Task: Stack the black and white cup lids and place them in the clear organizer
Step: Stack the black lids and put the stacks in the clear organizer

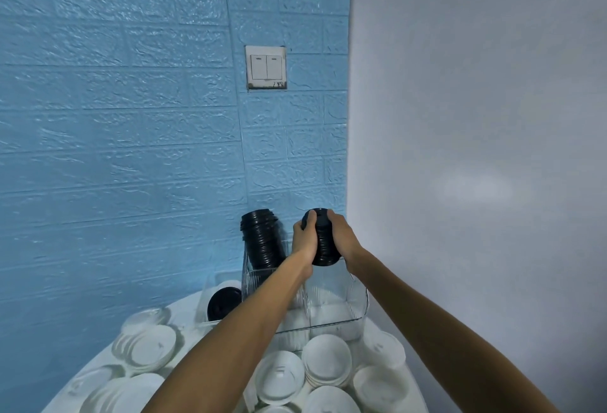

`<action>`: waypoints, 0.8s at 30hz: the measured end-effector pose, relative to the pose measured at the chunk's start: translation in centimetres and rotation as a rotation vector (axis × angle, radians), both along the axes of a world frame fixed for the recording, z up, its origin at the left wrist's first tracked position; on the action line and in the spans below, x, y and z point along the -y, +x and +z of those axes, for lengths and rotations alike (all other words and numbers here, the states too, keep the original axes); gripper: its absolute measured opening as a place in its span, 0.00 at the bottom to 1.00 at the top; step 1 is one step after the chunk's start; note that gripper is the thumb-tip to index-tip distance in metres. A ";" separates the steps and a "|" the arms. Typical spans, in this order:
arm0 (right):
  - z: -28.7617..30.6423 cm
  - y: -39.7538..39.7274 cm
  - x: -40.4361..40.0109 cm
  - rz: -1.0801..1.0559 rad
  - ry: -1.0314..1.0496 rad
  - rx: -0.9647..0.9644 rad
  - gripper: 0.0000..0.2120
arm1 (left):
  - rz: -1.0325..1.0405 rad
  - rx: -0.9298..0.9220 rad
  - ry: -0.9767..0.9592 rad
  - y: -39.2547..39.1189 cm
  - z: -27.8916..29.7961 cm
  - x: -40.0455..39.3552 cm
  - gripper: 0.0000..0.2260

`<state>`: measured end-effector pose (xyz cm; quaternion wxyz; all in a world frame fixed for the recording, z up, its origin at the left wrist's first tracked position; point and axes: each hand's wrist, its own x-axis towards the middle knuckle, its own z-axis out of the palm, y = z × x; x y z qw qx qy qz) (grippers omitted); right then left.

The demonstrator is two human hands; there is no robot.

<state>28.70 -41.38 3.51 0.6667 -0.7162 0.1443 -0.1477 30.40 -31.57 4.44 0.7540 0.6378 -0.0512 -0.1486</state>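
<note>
From the head camera, both arms are stretched out over a round white counter (184, 312) pushed into the corner of a blue brick-patterned wall (115, 117) and a plain grey wall (476, 117). The left hand (303, 238) and the right hand (343, 235) are wrapped around a stack of black lids (323, 242), one on each side, fingers curled over its top end. That stack is held up in the air, tilted a little, right above the right-hand compartment of the clear organizer (348, 311). The bottom of the stack sits about level with the organizer's upper rim.

In the compartment to the left, a second stack of black lids (261, 238) stands leaning, its upper part sticking well above the rim. Further left, low down beside the organizer, a single black lid (223, 302) lies behind clear plastic; whether it is inside a compartment is hard to tell.

Across the near side of the counter, white lids (326, 358) lie scattered and in short piles, on both sides of the arms. Up on the blue wall there is a double light switch (266, 67).
</note>
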 end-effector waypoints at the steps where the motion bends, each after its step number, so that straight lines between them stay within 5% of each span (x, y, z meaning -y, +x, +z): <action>1: -0.1 0.1 0.1 0.003 -0.003 -0.008 0.26 | -0.006 0.000 0.011 0.2 -0.1 0.0 0.26; 24: -0.7 2.4 0.5 -0.027 0.110 0.014 0.24 | -0.015 -0.086 -0.099 2.1 -0.3 1.1 0.21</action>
